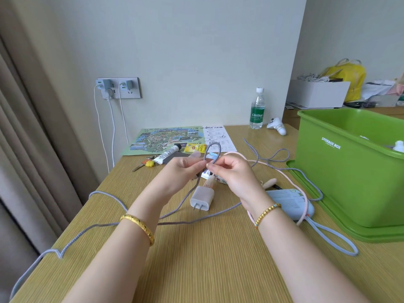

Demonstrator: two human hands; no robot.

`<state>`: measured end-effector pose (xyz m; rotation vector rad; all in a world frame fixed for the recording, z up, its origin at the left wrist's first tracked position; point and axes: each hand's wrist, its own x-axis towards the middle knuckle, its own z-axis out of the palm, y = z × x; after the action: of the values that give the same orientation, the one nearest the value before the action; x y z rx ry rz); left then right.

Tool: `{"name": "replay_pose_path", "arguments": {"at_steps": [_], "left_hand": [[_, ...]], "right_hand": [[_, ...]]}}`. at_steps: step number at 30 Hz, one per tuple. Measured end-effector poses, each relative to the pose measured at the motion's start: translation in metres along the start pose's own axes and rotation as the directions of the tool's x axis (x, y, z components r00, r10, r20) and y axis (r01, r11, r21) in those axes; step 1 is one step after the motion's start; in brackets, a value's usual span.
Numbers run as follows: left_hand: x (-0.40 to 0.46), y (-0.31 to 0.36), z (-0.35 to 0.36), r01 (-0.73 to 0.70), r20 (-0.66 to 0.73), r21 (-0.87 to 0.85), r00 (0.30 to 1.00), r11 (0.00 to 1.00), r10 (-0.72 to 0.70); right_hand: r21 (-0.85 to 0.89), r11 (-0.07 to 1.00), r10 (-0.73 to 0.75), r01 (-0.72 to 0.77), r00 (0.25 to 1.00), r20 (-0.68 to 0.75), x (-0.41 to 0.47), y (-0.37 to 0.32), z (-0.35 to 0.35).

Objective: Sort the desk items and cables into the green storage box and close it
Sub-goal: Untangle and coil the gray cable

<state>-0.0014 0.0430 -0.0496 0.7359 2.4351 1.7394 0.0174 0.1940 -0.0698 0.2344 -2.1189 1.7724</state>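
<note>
Two bare forearms reach over the wooden desk (218,259), folding a grey braided cable (209,147).

The left hand (181,169) and right hand (231,171) pinch the cable's upright loop, fingertips clamped on it; the rest trails left and near. A white charger plug (202,199) lies just below. The green storage box (349,171) stands open at right on its lid (328,215).

Likely a hotel or guest room: plain pale wall, heavy beige curtain (28,132) left of a wood-grain surface (196,254), wall socket panel (119,88) above it holding chargers, tourist map (164,139) and water bottle (257,110) near the wall.
</note>
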Motion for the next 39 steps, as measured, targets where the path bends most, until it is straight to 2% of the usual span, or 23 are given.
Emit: {"name": "replay_pose_path", "arguments": {"at_steps": [4,8,10,12,15,17,20,22,24,26,28,30,32,35,37,39], "left_hand": [[-0.001,-0.002,-0.01,-0.004,0.098,-0.011,0.995,1.0,0.006],[-0.005,0.001,-0.017,0.08,0.193,-0.039,0.979,0.996,-0.071],[-0.003,0.001,-0.016,0.075,0.112,-0.123,0.992,0.989,-0.062],[0.0,0.001,-0.013,0.046,-0.021,-0.3,0.998,0.953,-0.055],[0.003,0.003,-0.009,-0.06,-0.142,-0.558,0.99,0.827,-0.024],[0.005,0.005,-0.008,-0.117,-0.188,-0.688,0.982,0.716,-0.021],[0.006,0.005,-0.008,-0.143,-0.214,-0.759,0.976,0.636,-0.035],[0.007,0.005,-0.007,-0.158,-0.231,-0.767,0.972,0.621,-0.039],[0.008,0.007,-0.009,-0.207,-0.284,-0.803,0.957,0.559,-0.053],[0.01,0.006,-0.015,-0.262,-0.36,-0.845,0.924,0.466,-0.133],[0.01,0.001,-0.026,-0.299,-0.425,-0.857,0.871,0.42,-0.247],[0.009,-0.004,-0.036,-0.307,-0.466,-0.848,0.821,0.432,-0.33],[0.011,-0.008,-0.041,-0.272,-0.488,-0.826,0.783,0.494,-0.386],[0.014,-0.012,-0.041,-0.101,-0.525,-0.685,0.755,0.722,-0.392],[0.015,-0.014,-0.036,0.026,-0.482,-0.53,0.813,0.848,-0.326],[0.014,-0.013,-0.027,0.117,-0.351,-0.384,0.899,0.916,-0.262]], "right_hand": [[0.038,0.999,-0.01,0.009,1.0,0.028,-0.001,-0.002,0.003],[-0.128,0.99,-0.061,0.06,0.998,-0.003,-0.003,-0.002,0.009],[-0.214,0.973,-0.092,0.088,0.996,-0.01,-0.003,0.0,0.011],[-0.197,0.98,-0.015,0.02,1.0,0.023,-0.004,0.002,0.013],[0.08,0.977,0.182,-0.199,0.965,0.187,-0.006,0.0,0.015],[0.241,0.926,0.203,-0.291,0.921,0.331,-0.008,-0.002,0.016],[0.267,0.915,0.157,-0.302,0.877,0.453,-0.012,-0.003,0.018],[0.281,0.915,0.134,-0.291,0.873,0.469,-0.014,-0.005,0.018],[0.295,0.907,0.13,-0.302,0.865,0.484,-0.016,-0.007,0.018],[0.287,0.897,0.153,-0.338,0.843,0.515,-0.017,-0.01,0.016],[0.277,0.885,0.176,-0.374,0.82,0.545,-0.016,-0.011,0.012],[0.286,0.872,0.196,-0.396,0.82,0.538,-0.013,-0.012,0.007],[0.337,0.859,0.201,-0.386,0.859,0.472,-0.009,-0.013,0.0],[0.485,0.817,0.173,-0.313,0.935,0.311,-0.002,-0.012,-0.014],[0.612,0.728,0.207,-0.31,0.95,0.234,0.001,-0.01,-0.023],[0.692,0.655,0.224,-0.302,0.953,0.204,0.003,-0.009,-0.024]]}}
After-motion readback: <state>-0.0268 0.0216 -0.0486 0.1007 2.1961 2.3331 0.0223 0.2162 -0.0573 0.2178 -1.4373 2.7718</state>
